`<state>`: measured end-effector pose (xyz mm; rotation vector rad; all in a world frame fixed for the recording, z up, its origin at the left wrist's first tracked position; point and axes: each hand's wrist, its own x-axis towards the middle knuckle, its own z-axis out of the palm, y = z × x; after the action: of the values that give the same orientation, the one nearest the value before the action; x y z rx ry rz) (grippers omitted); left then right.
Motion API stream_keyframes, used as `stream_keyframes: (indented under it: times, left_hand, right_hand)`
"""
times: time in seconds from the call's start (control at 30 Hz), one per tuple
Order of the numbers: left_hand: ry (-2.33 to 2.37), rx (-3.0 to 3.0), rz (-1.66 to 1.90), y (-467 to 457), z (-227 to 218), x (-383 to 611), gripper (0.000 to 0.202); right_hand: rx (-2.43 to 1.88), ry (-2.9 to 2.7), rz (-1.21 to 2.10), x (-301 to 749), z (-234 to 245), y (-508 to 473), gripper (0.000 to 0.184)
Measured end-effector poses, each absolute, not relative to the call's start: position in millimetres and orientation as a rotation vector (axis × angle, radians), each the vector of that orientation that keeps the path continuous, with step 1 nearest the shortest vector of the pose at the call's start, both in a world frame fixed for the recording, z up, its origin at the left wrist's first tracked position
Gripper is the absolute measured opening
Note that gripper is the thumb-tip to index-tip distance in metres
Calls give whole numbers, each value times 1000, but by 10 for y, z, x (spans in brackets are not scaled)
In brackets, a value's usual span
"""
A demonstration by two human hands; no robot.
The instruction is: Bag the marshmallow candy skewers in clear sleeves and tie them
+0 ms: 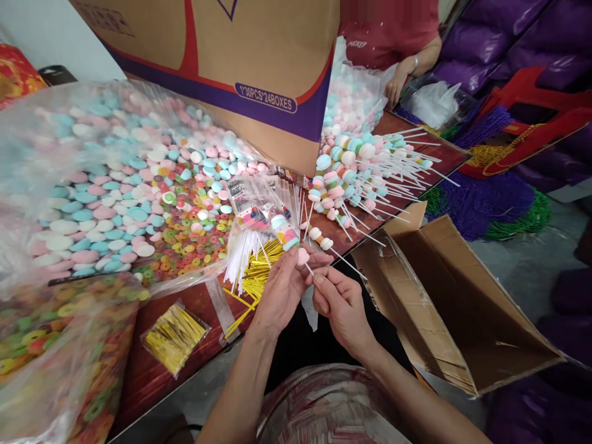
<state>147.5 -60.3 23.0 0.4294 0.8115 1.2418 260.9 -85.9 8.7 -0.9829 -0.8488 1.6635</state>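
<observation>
A candy skewer (290,239) with pastel marshmallows and a yellow-and-green piece slants up between my hands. My left hand (277,293) curls round its lower candies, its fingers partly hidden behind them. With thumb and fingertips, my right hand (342,308) pinches the white stick below the pink marshmallow. Another short candy skewer (319,237) lies just past my fingers. Beyond it is a pile of finished-looking skewers (346,179), their sticks pointing right. White sticks (238,262) and gold twist ties (261,265) lie by my left wrist.
A bag of marshmallows (102,213) and ring gummies (194,240) spread on the left. A large carton (217,55) stands behind; an open cardboard box (462,308) sits at right. Across the table a person's hand (395,86) rests by another marshmallow bag (351,102).
</observation>
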Motion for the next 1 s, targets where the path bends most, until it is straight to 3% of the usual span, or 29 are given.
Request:
stream_keyframes:
  times: [0.23, 0.43, 0.53, 0.73, 1.0]
  left_hand:
    - [1032, 480, 1405, -442, 306, 1222, 52]
    - [961, 362, 1490, -152, 344, 1262, 40]
    - [975, 330, 1494, -150, 311, 1349, 33]
    - [1009, 343, 1484, -227, 250, 1364, 37]
    - [912, 268, 1399, -304, 199, 1474, 30]
  right_hand:
    - [-1141, -1151, 1485, 2810, 138, -853, 26]
    - [-1203, -1460, 1405, 2887, 145, -867, 26]
    - [-1214, -1773, 1109, 2955, 116, -835, 22]
    - [-1050, -2283, 200, 3154, 135, -722, 22]
    - [-990, -2255, -5, 2886, 47, -707, 21]
